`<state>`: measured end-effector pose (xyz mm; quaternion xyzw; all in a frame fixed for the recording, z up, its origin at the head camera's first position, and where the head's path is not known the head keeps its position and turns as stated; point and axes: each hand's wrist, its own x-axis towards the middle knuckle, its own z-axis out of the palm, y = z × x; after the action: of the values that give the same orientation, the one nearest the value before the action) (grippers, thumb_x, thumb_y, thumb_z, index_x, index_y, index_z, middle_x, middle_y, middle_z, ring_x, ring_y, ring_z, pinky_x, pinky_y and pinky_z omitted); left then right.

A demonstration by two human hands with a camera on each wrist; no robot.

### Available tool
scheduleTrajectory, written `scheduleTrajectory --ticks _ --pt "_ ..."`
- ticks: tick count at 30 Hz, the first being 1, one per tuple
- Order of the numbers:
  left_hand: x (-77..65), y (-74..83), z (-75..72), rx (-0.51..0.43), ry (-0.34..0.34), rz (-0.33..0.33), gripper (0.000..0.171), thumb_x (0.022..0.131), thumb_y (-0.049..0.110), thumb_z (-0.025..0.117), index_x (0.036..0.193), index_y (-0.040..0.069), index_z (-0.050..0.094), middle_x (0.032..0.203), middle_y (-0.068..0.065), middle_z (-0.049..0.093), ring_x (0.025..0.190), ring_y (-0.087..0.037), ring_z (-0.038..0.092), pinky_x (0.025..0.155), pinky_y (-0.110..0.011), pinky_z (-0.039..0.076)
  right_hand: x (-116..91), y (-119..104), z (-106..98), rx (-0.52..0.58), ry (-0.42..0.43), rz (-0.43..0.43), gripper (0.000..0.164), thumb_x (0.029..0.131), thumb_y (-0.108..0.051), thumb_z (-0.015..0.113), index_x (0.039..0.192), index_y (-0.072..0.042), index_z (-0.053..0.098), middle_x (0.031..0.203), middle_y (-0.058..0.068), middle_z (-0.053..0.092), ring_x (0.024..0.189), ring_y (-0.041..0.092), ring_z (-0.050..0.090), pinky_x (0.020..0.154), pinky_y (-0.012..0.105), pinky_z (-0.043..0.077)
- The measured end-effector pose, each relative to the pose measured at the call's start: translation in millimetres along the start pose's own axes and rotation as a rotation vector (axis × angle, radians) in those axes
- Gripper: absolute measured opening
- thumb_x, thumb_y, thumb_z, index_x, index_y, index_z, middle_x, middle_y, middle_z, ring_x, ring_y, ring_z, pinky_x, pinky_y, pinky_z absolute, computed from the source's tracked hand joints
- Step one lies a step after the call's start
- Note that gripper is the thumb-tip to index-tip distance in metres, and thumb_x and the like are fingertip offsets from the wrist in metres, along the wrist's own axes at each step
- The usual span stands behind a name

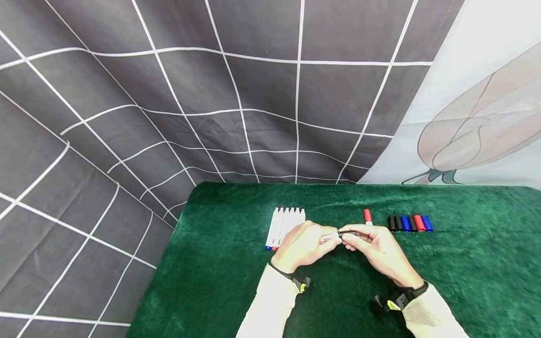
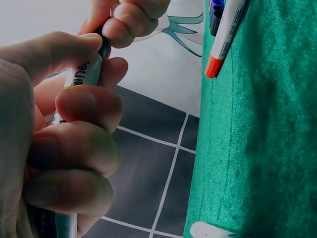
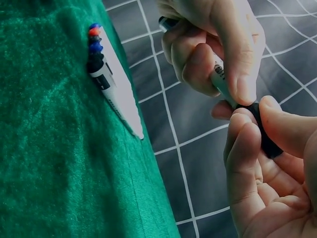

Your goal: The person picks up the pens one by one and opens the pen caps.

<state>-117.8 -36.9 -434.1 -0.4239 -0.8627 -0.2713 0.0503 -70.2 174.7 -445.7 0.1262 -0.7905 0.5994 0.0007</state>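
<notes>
My left hand (image 1: 302, 245) grips a white marker (image 2: 88, 74), its fingers curled round the barrel and its thumb along it. In the right wrist view, a black cap (image 3: 267, 136) lies between the thumb and fingers of my right hand (image 1: 382, 251), which pinches it at the marker's end. Cap and marker meet in line; I cannot tell how far the cap sits on. Just beyond the right hand lies a white marker with a red cap (image 1: 367, 216), partly hidden by that hand. Several white markers (image 1: 287, 219) lie side by side near the left hand, which covers some of them.
A row of loose caps (image 1: 405, 223), black, blue and red, lies to the right of the right hand. Green cloth (image 1: 220, 263) covers the table. Behind its far edge hangs a dark curtain (image 1: 270, 89) with white grid lines, beside a pale printed one (image 1: 498, 117).
</notes>
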Motion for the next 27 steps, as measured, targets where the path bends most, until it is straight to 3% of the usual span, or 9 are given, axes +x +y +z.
scheduleTrajectory --ticks 7,15,21,27 --pt "-0.5 -0.3 -1.1 -0.014 0.01 0.002 0.025 0.098 0.029 0.061 0.073 0.023 0.057 0.06 0.013 0.04 0.055 0.002 0.04 0.049 -0.016 0.028 0 -1 1 0.04 0.016 0.04 0.02 0.098 -0.012 0.065 0.113 -0.001 0.071 0.094 0.009 0.073 0.081 0.008 0.068 0.073 0.025 0.055" --pt "-1.4 -4.6 -3.6 -0.095 0.066 0.032 0.024 0.098 0.025 0.058 0.074 0.022 0.054 0.063 0.011 0.036 0.057 0.002 0.034 0.052 -0.017 0.026 1 -1 10 0.285 0.031 0.064 0.031 0.096 -0.005 0.066 0.122 0.012 0.061 0.106 0.002 0.074 0.098 0.009 0.07 0.086 0.024 0.053" --pt "-1.4 -5.2 -5.3 -0.085 0.106 0.055 0.014 0.099 0.026 0.061 0.088 0.021 0.066 0.072 0.012 0.054 0.066 0.0 0.047 0.062 -0.014 0.038 1 2 11 0.365 0.062 -0.012 0.028 0.096 0.002 0.062 0.124 0.009 0.063 0.11 0.002 0.074 0.102 0.008 0.069 0.088 0.022 0.052" --pt "-3.0 -7.1 -6.9 -0.074 0.106 0.057 0.012 0.099 0.026 0.064 0.1 0.018 0.072 0.08 0.01 0.064 0.072 -0.004 0.056 0.069 -0.015 0.043 1 0 9 0.368 0.108 -0.01 0.028 0.097 0.002 0.062 0.123 0.012 0.061 0.111 0.003 0.073 0.102 0.008 0.068 0.088 0.022 0.052"
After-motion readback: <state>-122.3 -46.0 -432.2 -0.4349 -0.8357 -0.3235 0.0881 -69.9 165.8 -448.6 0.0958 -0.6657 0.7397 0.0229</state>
